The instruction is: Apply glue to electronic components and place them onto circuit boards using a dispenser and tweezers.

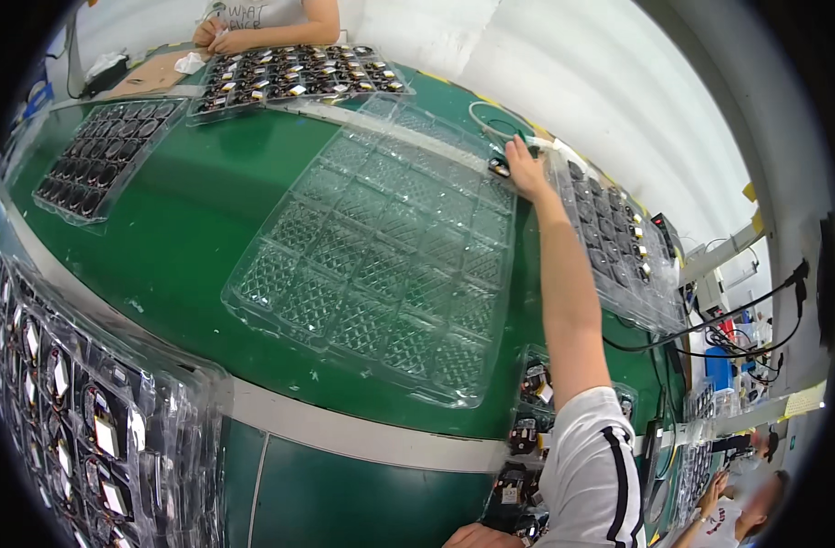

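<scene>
My right arm, in a white sleeve with black stripes, reaches far across the green table. At its end, my right hand [525,171] has thumb and fingers around a small dark electronic part [499,167], at the far right corner of a clear plastic tray [362,237]. That tray has square, textured compartments and lies flat in the middle. Only the back of my left hand [483,537] shows at the lower edge, beside a tray of dark parts [524,437]; its fingers are hidden.
Filled trays stand at the far side [299,75], far left [111,155] and right [609,228]. Stacked trays [98,411] fill the lower left. A pale cable [490,114] loops near my right hand. Another person's hands [218,38] are across the table; black cables hang right.
</scene>
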Demonstrator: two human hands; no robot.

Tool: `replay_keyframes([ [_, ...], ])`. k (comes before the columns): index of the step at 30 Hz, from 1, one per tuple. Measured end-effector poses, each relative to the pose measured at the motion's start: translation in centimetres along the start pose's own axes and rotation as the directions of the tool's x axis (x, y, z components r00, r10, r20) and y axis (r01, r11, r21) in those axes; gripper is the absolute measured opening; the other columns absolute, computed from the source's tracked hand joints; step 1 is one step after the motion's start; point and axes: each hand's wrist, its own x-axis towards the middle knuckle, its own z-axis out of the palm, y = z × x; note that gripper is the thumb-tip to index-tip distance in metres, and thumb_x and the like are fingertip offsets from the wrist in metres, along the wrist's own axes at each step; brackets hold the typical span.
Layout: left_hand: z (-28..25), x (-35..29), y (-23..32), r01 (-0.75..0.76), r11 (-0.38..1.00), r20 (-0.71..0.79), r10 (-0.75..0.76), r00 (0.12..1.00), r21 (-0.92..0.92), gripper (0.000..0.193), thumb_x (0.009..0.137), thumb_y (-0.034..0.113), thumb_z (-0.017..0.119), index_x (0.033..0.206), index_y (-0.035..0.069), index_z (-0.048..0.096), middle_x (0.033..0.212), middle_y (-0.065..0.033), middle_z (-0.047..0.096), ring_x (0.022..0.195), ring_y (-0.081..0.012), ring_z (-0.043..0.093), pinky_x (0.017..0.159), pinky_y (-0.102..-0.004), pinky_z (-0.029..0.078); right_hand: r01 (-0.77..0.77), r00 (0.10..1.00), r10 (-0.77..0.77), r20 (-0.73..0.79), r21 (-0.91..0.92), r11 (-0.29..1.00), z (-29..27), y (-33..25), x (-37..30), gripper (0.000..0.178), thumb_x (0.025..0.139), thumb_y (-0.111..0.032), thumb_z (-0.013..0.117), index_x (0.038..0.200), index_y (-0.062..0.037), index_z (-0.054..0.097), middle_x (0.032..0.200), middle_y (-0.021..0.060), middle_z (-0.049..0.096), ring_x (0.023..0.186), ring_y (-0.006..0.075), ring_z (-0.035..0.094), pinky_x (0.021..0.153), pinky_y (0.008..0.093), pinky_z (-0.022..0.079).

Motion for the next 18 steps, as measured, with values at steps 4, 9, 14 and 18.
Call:
replay_keyframes([
  [4, -0.4, 0.3, 0.6, -0.046, 0.995, 0.027, 0.048, 0.998, -0.083, 0.023, 0.071, 0.001, 0.066, 0.093, 0.004, 0.058, 0.087, -0.0133, 0.057, 0.079, -0.0327, 0.055, 0.077, -0.0415, 0.042, 0.002, 0.998, -0.010, 0.060, 0.127, 0.992, -4.4, 6.1, 4.2, 0.069, 0.097, -0.054, 0.018, 0.138, -0.0027, 0.041, 0.142, 0.0219, 0.041, 0.136, 0.0360, 0.032, 0.113, 0.0365, 0.023],
  [9, -0.5, 0.3, 0.5, -0.028, 0.997, 0.026, 0.030, 0.999, -0.078, 0.027, 0.069, -0.002, 0.066, 0.094, 0.005, 0.058, 0.088, -0.0134, 0.057, 0.079, -0.0323, 0.054, 0.075, -0.0408, 0.042, 0.117, 0.983, -0.139, -0.122, -0.177, 0.977, -2.4, 4.2, 3.1, 0.040, 0.091, -0.028, 0.040, 0.096, 0.0023, 0.066, 0.111, 0.0271, 0.060, 0.106, 0.0426, 0.054, 0.093, 0.0492, 0.042],
  [14, -0.4, 0.4, 0.6, -0.046, 0.997, 0.032, 0.048, 0.998, -0.056, 0.028, 0.069, -0.003, 0.066, 0.095, 0.005, 0.058, 0.090, -0.0134, 0.057, 0.081, -0.0324, 0.054, 0.076, -0.0410, 0.042, 0.121, 0.965, -0.134, -0.224, -0.068, 0.990, -2.8, 3.0, 1.8, 0.025, 0.072, -0.003, 0.054, 0.091, -0.0011, 0.071, 0.094, 0.0235, 0.066, 0.096, 0.0375, 0.060, 0.088, 0.0429, 0.047],
  [18, -0.4, 0.3, 0.5, -0.044, 0.998, 0.011, 0.044, 0.999, -0.055, 0.029, 0.068, -0.005, 0.065, 0.095, 0.004, 0.057, 0.089, -0.0139, 0.057, 0.079, -0.0330, 0.055, 0.077, -0.0415, 0.043, 0.294, 0.747, -0.228, -0.625, 0.002, 0.956, -3.0, -1.8, 0.2, 0.043, 0.070, 0.004, 0.050, 0.109, -0.0005, 0.067, 0.107, 0.0207, 0.063, 0.097, 0.0363, 0.059, 0.087, 0.0395, 0.047],
])
